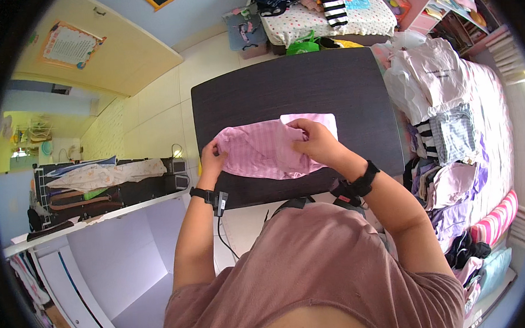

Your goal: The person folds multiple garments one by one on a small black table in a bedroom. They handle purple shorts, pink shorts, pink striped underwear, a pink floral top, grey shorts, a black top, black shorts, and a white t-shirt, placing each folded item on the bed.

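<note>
A pink striped cloth garment (255,149) lies partly folded across the dark wooden table (285,85) in front of me. My left hand (212,160) pinches its left end between thumb and fingers, near the table's left edge. Over the right part, my right hand (317,141) grips a layer of the cloth with thumb and forefinger. A paler part of the garment shows beyond that hand, along the upper right. Under the folds, the inner layers are hidden. Each wrist wears a black strap, and a cable runs from the left one.
On the right, a bed (492,121) bears several piles of clothes (450,185) and a striped cushion (494,218). A dotted padded seat (326,24) with more clothes stands beyond the table, beside a plastic storage box (247,35). To the left are an open door (118,51) and a white cabinet (111,261).
</note>
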The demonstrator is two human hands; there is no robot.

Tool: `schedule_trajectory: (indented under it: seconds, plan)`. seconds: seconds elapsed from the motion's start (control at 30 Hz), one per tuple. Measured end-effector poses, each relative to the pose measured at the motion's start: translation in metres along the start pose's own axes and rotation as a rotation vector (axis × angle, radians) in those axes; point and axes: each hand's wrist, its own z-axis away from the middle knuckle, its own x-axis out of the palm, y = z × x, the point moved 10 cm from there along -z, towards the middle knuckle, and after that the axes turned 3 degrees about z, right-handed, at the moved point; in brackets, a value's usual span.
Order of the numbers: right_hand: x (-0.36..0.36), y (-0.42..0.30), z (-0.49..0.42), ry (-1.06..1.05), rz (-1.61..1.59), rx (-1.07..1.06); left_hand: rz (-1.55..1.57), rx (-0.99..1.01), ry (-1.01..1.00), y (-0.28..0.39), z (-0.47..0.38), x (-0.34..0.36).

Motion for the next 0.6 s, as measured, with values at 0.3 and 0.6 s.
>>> schedule_trajectory:
  seconds: [0.3,0.6]
  plan:
    - [-0.161,0.058,0.083,0.144,-0.236,0.36,-0.223,-0.036,0.148,-0.006,0.004,0.01]
    - [-0.172,0.146,0.158,-0.14,0.867,0.415,0.103,0.413,-0.134,0.151,0.025,0.016]
